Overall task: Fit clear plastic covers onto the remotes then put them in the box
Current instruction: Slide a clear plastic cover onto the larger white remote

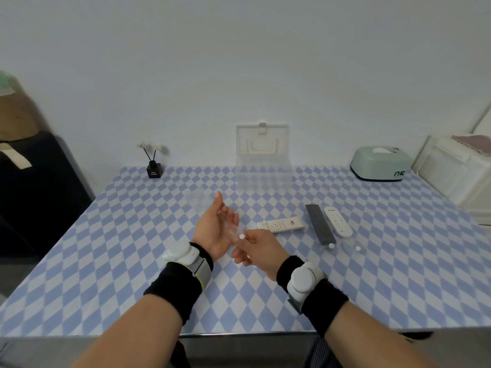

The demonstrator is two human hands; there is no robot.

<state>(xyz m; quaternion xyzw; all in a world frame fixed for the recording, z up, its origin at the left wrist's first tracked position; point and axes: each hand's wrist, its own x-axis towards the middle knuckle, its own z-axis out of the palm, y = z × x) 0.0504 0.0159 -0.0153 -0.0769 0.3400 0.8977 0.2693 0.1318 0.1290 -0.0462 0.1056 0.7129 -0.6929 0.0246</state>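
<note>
A clear plastic cover (233, 229) with a white snap at its near end is held between both hands above the table's middle. My left hand (216, 227) is turned palm up, and the cover lies along its fingers. My right hand (256, 248) pinches the snap end. Three bare remotes lie to the right: a white rectangular remote (281, 224), a dark grey remote (318, 224) and a white oval remote (338, 221). Two more clear covers with white snaps (331, 245) (358, 248) lie just in front of them. The clear box (263, 171) stands behind with its lid upright.
The table has a blue and white diamond cloth (132, 248). At the back left stands a black reed diffuser (153, 170), at the back right a pale green tissue box (380, 163). A white cabinet (457, 171) borders the right side, dark furniture (39, 187) the left.
</note>
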